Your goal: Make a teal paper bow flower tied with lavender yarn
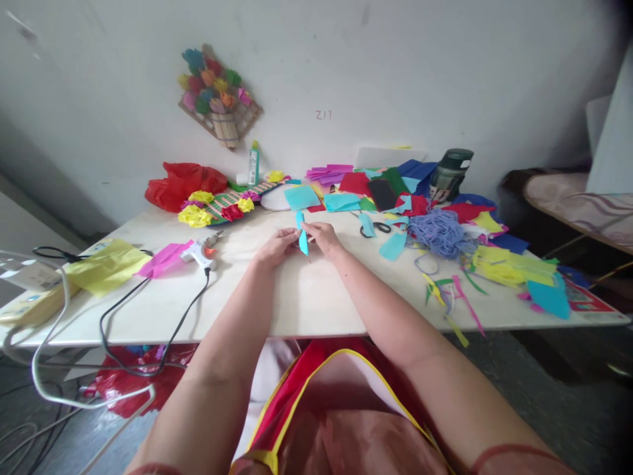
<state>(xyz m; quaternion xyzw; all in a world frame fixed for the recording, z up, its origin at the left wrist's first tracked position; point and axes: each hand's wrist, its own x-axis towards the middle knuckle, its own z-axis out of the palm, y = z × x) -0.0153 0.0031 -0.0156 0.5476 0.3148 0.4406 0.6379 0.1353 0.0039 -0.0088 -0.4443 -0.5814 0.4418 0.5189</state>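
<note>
I hold a turquoise paper strip [301, 239] between both hands, just above the middle of the white table [306, 303]. My left hand [277, 247] has its fingers curled and pinches the strip's lower part. My right hand [324, 237] pinches the upper part between thumb and forefinger. The strip stands nearly upright, its top leaning a little to the left. Whether its lower end touches the tabletop, I cannot tell.

To my left a glue gun [200, 252] lies on the table, its black cord running over the front edge. Just beside it is a pink paper sheet [163, 258], and further left a yellow paper sheet [106, 264]. Towards the wall lie a red plastic bag [185, 181], a panel with paper flowers [217, 206] and an upright glue bottle [254, 165].

To my right, black-handled scissors [378, 227] lie near my right hand, with a tangle of blue-violet yarn [440, 232] beyond them. Behind these, a heap of coloured paper sheets [376, 188] spreads out beside a dark green jar [450, 173]. Paper scraps [499, 267] cover the right end of the table. A paper-flower decoration [217, 95] hangs on the wall.
</note>
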